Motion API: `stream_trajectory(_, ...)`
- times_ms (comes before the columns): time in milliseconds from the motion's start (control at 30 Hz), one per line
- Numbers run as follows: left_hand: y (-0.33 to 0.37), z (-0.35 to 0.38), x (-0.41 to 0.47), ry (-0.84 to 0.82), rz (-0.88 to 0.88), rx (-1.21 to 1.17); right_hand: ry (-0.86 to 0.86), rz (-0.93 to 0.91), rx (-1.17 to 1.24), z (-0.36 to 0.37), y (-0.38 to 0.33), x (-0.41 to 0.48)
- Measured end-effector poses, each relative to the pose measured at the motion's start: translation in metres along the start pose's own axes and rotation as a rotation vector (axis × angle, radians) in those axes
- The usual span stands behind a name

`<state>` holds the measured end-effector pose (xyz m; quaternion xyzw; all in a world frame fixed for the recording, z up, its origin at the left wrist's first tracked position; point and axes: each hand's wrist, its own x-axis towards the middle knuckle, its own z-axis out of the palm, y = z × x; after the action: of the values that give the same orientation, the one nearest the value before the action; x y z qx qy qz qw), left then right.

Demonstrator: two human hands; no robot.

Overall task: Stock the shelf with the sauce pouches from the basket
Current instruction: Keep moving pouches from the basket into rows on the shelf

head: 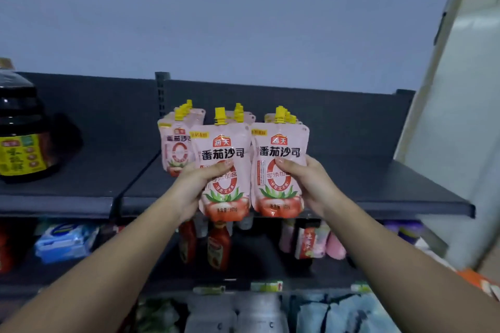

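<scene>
Left hand [198, 186] gripping glossy left pouch [221, 149], right hand [305, 184] gripping right pouch [280, 149]

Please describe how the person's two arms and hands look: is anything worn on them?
Both arms are bare as far as the frame shows: no sleeve reaches the left forearm or the right forearm. The left hand and the right hand wear no gloves, and no watch, bracelet or ring is visible. The fingernails look short.

Two held pink plastic sauce pouches [224, 154] with yellow caps; three rows [176, 143] behind, total unclear; one dark yellow-labelled jar [19, 127]; two red bottles [219, 246].
</scene>
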<state>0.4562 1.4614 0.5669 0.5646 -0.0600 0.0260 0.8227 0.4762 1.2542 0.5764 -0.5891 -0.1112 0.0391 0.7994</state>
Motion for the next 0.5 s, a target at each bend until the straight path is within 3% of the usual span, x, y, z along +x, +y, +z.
stream_trajectory(500, -0.102, 0.170, 0.106, -0.088, -0.109, 0.111, 0.288, -0.024, 0.041, -0.214, -0.036, 0.006)
